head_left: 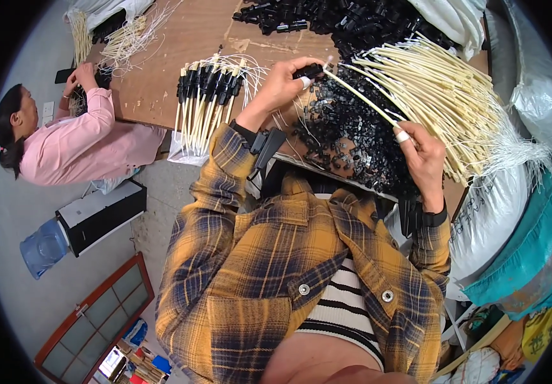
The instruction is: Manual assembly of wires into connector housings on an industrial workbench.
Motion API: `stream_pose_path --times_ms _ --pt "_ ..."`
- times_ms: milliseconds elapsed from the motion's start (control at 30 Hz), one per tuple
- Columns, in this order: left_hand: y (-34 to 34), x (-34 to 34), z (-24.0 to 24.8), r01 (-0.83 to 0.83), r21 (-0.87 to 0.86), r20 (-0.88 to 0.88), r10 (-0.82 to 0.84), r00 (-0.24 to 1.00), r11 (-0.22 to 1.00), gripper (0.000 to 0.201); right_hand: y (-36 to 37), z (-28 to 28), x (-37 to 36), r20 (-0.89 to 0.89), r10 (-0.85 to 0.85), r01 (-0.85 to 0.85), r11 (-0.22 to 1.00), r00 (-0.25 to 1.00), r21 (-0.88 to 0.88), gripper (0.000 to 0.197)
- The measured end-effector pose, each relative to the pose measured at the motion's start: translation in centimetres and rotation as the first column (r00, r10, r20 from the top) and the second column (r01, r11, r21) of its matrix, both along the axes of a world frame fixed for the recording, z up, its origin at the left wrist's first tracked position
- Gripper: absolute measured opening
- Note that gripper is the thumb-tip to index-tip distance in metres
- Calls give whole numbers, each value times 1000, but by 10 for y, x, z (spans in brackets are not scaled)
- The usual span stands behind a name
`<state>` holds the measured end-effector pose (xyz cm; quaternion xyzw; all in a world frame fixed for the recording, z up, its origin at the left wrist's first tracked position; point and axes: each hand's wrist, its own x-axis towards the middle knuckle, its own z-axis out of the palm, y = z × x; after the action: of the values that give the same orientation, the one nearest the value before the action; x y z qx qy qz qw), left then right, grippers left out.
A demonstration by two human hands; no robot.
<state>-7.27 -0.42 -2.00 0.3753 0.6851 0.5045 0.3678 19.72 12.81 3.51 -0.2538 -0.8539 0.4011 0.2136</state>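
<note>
The left hand [282, 83] pinches a black cap [310, 70] steady while the right hand [424, 157] grips a cream tube [362, 97], feeding it in.

Small assembly workshop, piecework by hand. A bare plywood worktable [180, 45] is loaded with bulk parts: a heap of small black plastic pieces [353, 137], a big bundle of cream tubes [442, 96], and a row of tubes already fitted with black caps [209, 89]. Filled sacks [494, 217] are stacked alongside. A second worker in pink [77, 141] is seated at the same table.
</note>
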Motion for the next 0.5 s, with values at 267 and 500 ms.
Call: stream_pose_path --times_ms 267,500 --pt "-7 -10 -1 93 42 -195 -83 977 995 49 -2 -5 12 -92 -21 21 1000 996 -4 14" --pt "0 3 0 464 81 -850 -182 494 882 29 -13 -10 5 86 104 -114 986 991 118 11"
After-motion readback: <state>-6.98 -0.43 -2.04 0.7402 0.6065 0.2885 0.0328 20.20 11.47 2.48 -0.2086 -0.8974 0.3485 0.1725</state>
